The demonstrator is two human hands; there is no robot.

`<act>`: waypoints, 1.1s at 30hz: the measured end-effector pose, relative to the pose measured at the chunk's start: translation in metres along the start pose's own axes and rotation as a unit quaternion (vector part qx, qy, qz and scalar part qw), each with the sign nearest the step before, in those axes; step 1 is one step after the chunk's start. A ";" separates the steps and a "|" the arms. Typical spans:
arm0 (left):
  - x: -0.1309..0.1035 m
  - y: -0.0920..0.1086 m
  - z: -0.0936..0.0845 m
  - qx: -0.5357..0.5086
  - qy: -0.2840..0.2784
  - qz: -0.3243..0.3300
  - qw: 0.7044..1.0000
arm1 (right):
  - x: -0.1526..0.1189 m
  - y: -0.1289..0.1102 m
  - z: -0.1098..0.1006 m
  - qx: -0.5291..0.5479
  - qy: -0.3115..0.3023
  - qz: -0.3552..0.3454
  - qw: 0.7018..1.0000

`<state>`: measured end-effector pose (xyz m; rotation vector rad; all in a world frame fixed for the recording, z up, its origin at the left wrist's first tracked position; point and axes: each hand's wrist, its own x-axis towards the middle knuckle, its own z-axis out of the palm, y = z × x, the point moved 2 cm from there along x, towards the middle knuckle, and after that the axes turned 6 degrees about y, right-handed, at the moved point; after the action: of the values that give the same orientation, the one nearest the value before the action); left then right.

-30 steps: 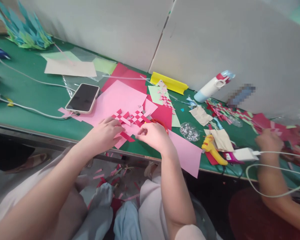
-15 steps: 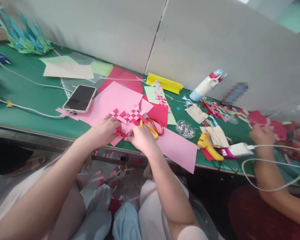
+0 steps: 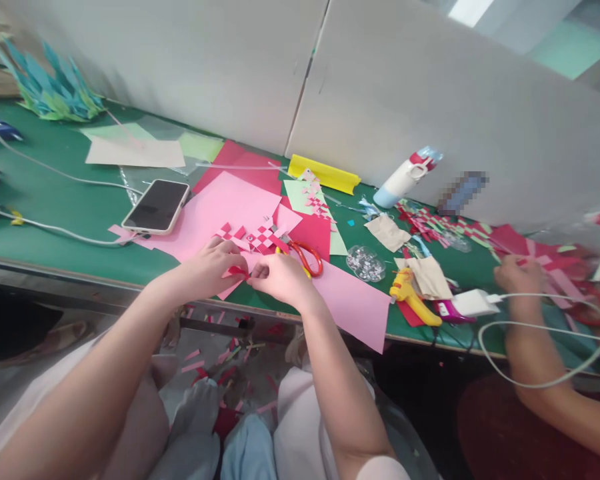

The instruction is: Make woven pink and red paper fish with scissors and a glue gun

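Observation:
A small red paper strip (image 3: 238, 271) spans the gap between my hands at the table's front edge. My left hand (image 3: 214, 268) has its fingers closed on one end. The fingertips of my right hand (image 3: 283, 279) are pinched together at the other end, though the exact grip is partly hidden. Just beyond my fingers lies a woven pink-and-red checkered paper piece (image 3: 264, 239) with loose ends. Scissors (image 3: 312, 259) with orange-red and yellow handles rest beside my right hand, their blades hidden. Pink paper sheets (image 3: 230, 200) spread out beneath these things.
A phone (image 3: 159, 205) lies left, a yellow glue gun (image 3: 413, 297) right. Near it are a clear dish of small googly eyes (image 3: 366, 263) and a white bottle (image 3: 405, 177). A co-worker's hand (image 3: 523, 275) handles red and pink paper at the far right. A wall (image 3: 205, 73) borders the back.
My hands have lifted slightly and turned, and the red strip now looks curved between them. The whole view has shifted a little. The co-worker's hand has moved slightly over the paper.

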<state>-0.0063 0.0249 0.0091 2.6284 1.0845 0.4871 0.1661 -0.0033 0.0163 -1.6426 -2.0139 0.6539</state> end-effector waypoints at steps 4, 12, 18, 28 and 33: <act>0.003 0.008 -0.013 -0.121 0.002 -0.050 0.991 | -0.001 0.007 -0.017 0.093 0.017 0.000 0.995; 0.006 0.015 -0.019 -0.278 -0.007 -0.169 0.945 | -0.001 0.014 -0.028 0.304 -0.022 0.038 0.952; 0.005 0.019 -0.014 -0.278 -0.010 -0.194 0.941 | 0.002 0.011 -0.025 0.294 -0.022 0.061 0.954; 0.007 0.021 -0.007 -0.302 0.006 -0.199 0.932 | 0.000 0.010 -0.020 0.301 -0.024 0.054 0.952; 0.005 0.021 -0.004 -0.336 0.033 -0.222 0.915 | 0.002 0.010 -0.019 0.293 -0.004 0.030 0.956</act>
<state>0.0087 0.0149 0.0217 1.7240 1.2126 0.6921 0.1848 0.0014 0.0252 -1.3364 -1.5622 1.1483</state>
